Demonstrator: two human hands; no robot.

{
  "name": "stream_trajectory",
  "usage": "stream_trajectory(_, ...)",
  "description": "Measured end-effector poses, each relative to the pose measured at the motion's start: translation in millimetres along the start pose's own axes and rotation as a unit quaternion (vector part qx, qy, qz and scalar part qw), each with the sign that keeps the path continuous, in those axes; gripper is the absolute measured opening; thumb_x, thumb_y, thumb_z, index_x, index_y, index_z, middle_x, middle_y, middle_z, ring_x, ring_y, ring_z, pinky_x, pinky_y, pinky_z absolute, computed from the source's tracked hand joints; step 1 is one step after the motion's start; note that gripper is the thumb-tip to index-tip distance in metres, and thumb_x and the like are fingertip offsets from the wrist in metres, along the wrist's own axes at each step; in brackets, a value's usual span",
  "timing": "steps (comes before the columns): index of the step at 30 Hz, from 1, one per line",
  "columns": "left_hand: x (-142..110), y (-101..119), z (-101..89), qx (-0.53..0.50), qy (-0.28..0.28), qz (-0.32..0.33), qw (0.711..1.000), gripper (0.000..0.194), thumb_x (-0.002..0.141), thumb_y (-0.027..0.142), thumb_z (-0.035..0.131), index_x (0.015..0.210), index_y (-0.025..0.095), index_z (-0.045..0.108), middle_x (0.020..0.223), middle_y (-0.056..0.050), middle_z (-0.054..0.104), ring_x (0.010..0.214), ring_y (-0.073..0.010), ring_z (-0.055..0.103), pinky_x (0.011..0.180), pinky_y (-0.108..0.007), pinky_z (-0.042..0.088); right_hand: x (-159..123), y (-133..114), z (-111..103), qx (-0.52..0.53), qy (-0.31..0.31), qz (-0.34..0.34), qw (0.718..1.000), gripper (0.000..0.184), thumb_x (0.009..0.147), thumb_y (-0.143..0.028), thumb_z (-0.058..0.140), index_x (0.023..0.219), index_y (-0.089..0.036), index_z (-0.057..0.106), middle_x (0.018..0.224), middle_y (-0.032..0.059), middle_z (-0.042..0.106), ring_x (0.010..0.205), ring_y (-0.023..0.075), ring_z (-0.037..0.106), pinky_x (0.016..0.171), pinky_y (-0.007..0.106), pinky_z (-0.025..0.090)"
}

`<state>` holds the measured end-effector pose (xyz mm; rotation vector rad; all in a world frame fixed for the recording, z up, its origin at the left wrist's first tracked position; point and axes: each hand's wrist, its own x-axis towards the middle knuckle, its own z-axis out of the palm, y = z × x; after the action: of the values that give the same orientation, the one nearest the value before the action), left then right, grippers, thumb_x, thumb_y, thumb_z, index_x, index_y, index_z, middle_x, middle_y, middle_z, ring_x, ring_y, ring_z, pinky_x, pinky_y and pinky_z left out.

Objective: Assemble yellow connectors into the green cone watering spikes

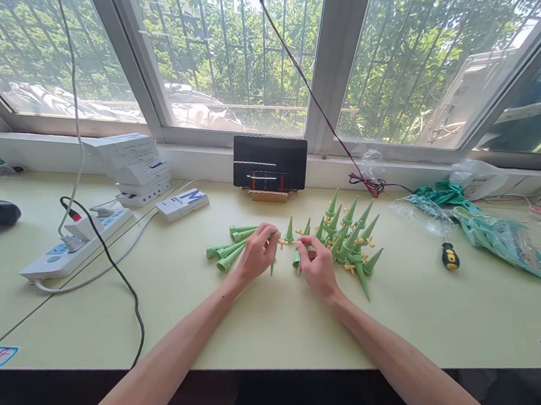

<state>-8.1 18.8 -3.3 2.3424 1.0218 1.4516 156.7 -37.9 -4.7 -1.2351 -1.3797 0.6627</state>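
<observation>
My left hand point(257, 252) is closed, its fingertips pinched around a green plastic watering spike point(273, 266) whose point hangs down. A small yellow T-shaped valve point(283, 243) sticks out from those fingers toward the right. My right hand point(318, 265) is closed as well, thumb and finger pinched at the valve's right end. A green socket end point(296, 259) shows beside the right fingers; whether they touch it is hidden. Right of this hand lies a cluster of green spikes point(349, 243) with yellow valves. Several long green tubes point(230, 255) lie left of my left hand.
A dark tablet with a phone point(271, 166) leans on a stand by the window. At left are a power strip point(78, 245), stacked white boxes point(135, 168) and a single box point(182, 205). A screwdriver point(450, 256) and plastic bags point(502, 237) lie at right.
</observation>
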Motion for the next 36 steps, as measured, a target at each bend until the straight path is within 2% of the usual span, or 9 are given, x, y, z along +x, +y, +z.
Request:
stream_trajectory(6, -0.3, 2.8, -0.6, 0.007, 0.011, -0.013, 1.000, 0.017, 0.099, 0.026, 0.044, 0.089, 0.020, 0.056, 0.091, -0.005, 0.061, 0.075, -0.0135, 0.058, 0.059, -0.024, 0.051, -0.6, -0.9, -0.1, 0.002, -0.010, -0.003, 1.000, 0.029, 0.094, -0.045, 0.050, 0.097, -0.018, 0.061, 0.087, 0.0061, 0.064, 0.053, 0.0119, 0.056, 0.048, 0.024, 0.047)
stream_trajectory(13, -1.4, 2.9, 1.3, -0.001, 0.008, -0.006, 1.000, 0.016, 0.098, 0.025, 0.046, 0.085, 0.020, 0.055, 0.086, -0.003, 0.060, 0.070, -0.0122, 0.056, 0.056, -0.023, 0.048, -2.5, -4.4, 0.1, 0.023, -0.048, 0.009, 0.999, 0.028, 0.094, -0.046, 0.051, 0.096, -0.019, 0.059, 0.087, 0.0037, 0.064, 0.045, 0.0101, 0.055, 0.044, 0.025, 0.046)
stream_trajectory(36, -3.6, 5.1, 3.6, 0.000, 0.003, -0.004, 1.000, 0.017, 0.096, 0.026, 0.049, 0.084, 0.020, 0.058, 0.083, -0.002, 0.060, 0.066, -0.0114, 0.054, 0.056, -0.022, 0.047, -1.9, 4.0, 1.6, 0.041, -0.072, -0.005, 0.997, 0.030, 0.092, -0.048, 0.055, 0.099, -0.020, 0.063, 0.089, 0.0030, 0.067, 0.047, 0.0106, 0.058, 0.048, 0.025, 0.047)
